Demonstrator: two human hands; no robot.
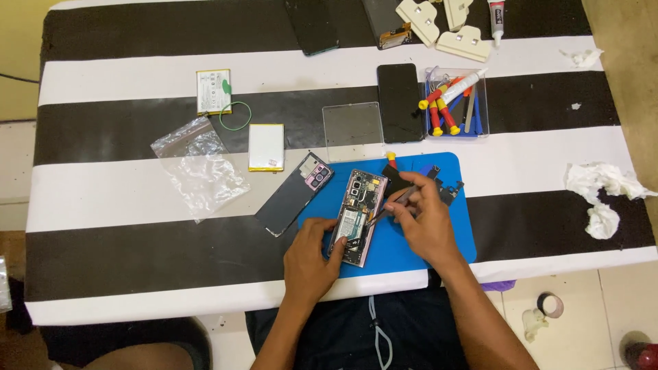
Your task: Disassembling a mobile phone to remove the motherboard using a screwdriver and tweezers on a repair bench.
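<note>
Left hand (310,255) is gripping the opened pink-framed smartphone with exposed boards (358,214) on the blue rectangular mat (452,236), bench centre. Right hand (423,220), at 3 o'clock of it, is pinching a thin dark metal probe tool (389,207), prying inside; steady, light leverage seems needed.

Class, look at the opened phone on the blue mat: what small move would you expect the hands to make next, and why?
Probably a gentle lift with the tweezers. The right hand pinches them with the tip inside the opened phone, near its middle, while the left hand steadies the phone's lower end on the blue mat. What the tip grips is too small to tell.
</note>
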